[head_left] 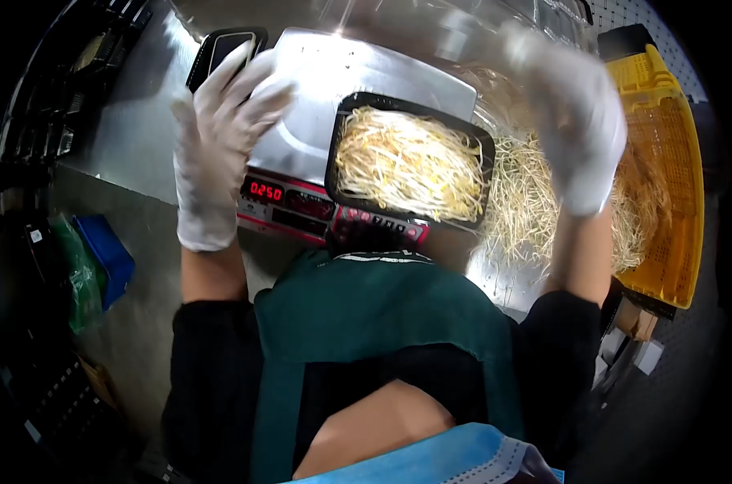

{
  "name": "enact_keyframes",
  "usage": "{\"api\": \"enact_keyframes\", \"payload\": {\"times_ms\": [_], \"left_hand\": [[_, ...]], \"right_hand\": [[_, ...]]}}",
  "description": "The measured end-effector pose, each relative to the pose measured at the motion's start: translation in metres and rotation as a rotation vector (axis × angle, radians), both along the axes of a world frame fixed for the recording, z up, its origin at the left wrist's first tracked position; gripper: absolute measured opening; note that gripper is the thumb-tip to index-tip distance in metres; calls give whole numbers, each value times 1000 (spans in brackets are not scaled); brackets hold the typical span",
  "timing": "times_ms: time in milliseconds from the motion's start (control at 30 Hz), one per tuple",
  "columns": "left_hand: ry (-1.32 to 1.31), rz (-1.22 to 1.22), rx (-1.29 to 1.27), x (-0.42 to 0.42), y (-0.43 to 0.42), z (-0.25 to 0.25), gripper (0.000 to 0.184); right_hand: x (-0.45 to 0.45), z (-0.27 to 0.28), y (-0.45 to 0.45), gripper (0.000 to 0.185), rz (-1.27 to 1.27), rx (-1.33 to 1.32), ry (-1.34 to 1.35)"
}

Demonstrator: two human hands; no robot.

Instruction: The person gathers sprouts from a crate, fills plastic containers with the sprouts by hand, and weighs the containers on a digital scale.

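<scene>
Bean sprouts (410, 161) fill a black plastic tray (331, 173), which rests tilted over the right side of a steel-topped digital scale (366, 68). Red digits on the scale's display (266, 191) read 0.250. My left hand (221, 145), in a white glove, hovers over the scale's left edge, its fingers apart and nothing in them. To the right of the tray, my right hand (580, 129), also gloved, is raised above a loose heap of bean sprouts (519, 202). Motion smears its fingers, so I cannot see whether they hold anything.
A yellow perforated basket (681, 210) holding sprouts lies tipped at the right. Clear plastic (495, 89) is behind the heap. A dark, phone-like rectangle (229, 52) sits beyond my left hand. Stacked black trays (71, 89) stand far left, with a blue bin (108, 258) below the table edge.
</scene>
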State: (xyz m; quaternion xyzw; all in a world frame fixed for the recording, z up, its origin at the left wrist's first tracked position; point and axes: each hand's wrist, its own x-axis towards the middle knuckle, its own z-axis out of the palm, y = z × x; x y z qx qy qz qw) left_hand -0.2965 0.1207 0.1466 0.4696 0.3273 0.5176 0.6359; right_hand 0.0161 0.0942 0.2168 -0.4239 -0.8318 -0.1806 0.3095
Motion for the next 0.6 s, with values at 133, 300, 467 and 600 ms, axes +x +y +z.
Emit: {"api": "enact_keyframes", "payload": {"times_ms": [133, 300, 467, 600], "left_hand": [[-41, -244, 66, 39, -10, 36, 52], [-54, -394, 400, 63, -50, 21, 31], [246, -415, 86, 62, -33, 39, 16], [156, -143, 208, 77, 12, -34, 23]], "right_hand": [[-32, -3, -89, 33, 132, -214, -56], [-24, -28, -127, 55, -55, -181, 583], [-17, -70, -112, 33, -236, -397, 1231], [0, -111, -56, 20, -314, -542, 1045]]}}
